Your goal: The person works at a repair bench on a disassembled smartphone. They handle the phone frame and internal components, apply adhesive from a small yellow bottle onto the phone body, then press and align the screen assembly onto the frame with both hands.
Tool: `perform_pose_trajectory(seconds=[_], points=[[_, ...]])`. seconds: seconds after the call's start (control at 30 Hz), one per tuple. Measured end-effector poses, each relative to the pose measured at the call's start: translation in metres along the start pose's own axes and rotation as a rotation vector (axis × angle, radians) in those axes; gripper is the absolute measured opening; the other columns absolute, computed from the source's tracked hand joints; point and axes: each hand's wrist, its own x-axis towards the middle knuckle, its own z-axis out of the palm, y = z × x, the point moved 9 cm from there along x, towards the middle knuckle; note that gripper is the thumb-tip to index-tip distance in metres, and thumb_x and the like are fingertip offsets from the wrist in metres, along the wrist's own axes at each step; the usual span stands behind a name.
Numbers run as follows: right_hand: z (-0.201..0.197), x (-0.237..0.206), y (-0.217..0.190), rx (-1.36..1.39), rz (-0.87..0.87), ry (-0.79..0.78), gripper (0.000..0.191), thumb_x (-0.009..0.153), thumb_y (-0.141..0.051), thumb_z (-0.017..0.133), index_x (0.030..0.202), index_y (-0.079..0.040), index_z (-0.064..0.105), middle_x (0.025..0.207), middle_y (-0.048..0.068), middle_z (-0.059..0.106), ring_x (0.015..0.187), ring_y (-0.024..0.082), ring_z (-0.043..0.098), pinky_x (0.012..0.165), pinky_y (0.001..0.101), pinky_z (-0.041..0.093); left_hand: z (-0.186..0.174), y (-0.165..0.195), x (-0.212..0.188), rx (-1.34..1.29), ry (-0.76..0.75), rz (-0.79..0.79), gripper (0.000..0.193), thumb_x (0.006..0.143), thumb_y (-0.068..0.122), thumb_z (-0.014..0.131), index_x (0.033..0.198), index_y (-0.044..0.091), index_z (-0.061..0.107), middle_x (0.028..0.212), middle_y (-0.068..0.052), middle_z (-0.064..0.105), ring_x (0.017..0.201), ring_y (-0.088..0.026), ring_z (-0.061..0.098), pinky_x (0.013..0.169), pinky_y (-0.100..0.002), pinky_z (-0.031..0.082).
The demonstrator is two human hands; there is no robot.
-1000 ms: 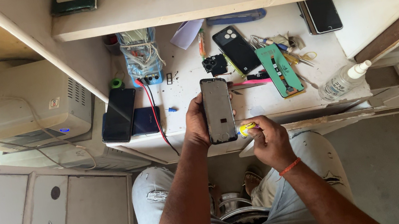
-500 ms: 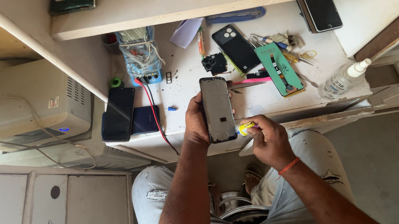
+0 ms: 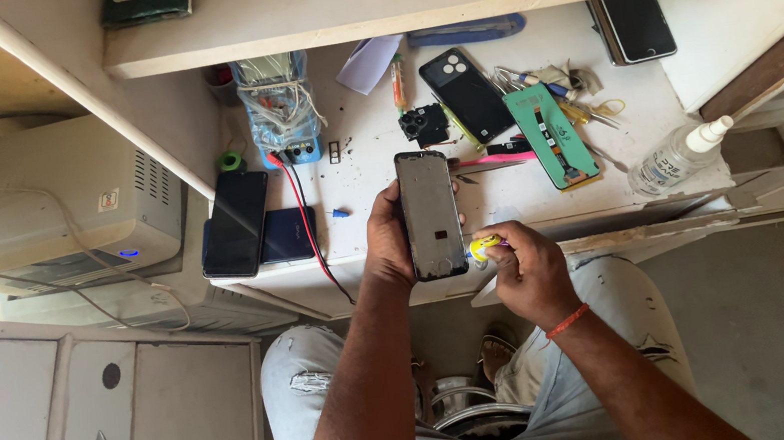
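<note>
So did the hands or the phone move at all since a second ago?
Hardly at all. The left hand still holds the dark phone frame upright over the bench edge, and the right hand still pinches the small yellow tool beside its lower corner. Nothing was picked up or let go. The green phone part, clear bottle and black phones on the white bench stayed put.

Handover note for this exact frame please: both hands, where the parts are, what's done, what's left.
Left hand: grips the phone frame upright over the bench edge.
Right hand: holds a small yellow tool at the frame's lower right corner.
On the white bench: green-backed screen panel, black back cover, clear squeeze bottle.
Done: phone opened, its parts laid apart.
Left: frame is bare, nothing refitted.
</note>
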Motion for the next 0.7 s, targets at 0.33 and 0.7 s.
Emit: perform_pose_trajectory(seconds=[0.33,0.7], points=[[-0.0001,0.0022,0.0000,0.023,-0.009,0.006,0.032,0.087,0.012,0.054,0.110,-0.005,0.068,0.100,0.010,0.076,0.088,0.024,0.076,0.078,0.0323,0.060,-0.0047,-0.0017,0.0003,0.003,0.053,-0.023,0.060,0.102,0.046,0.044,0.143,0.003,0.055,0.126,-0.021,0.069,0.108,-0.033,0.069,0.094,-0.049,0.058],[0.0000,0.0061,0.0038,0.007,0.025,-0.005,0.026,0.089,0.009,0.058,0.109,-0.006,0.069,0.099,0.010,0.076,0.086,0.025,0.075,0.076,0.0339,0.059,0.0000,-0.0021,0.0012,-0.022,-0.013,-0.022,0.061,0.103,0.046,0.046,0.144,0.002,0.056,0.126,-0.020,0.069,0.108,-0.032,0.069,0.093,-0.048,0.057]])
